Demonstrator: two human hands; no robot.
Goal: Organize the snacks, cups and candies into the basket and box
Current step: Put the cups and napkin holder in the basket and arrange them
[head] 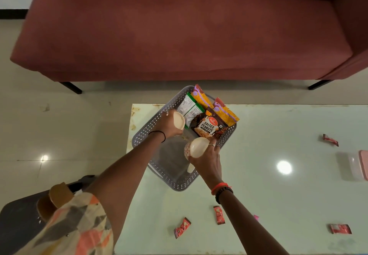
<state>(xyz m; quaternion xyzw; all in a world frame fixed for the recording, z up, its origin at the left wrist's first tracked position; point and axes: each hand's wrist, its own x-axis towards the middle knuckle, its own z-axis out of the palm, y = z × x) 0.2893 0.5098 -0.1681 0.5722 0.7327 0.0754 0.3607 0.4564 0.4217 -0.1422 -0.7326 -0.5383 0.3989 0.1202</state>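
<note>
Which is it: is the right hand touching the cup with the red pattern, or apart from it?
Touching. The head view shows the right hand gripping the cup, fingers curled round its rim above the basket.

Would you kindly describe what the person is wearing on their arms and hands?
The left hand has a thin black band at the wrist and a short cream sleeve patterned in orange, pink and grey. The right hand wears a ring, with an orange-red thread band and a black beaded bracelet at the wrist.
</note>
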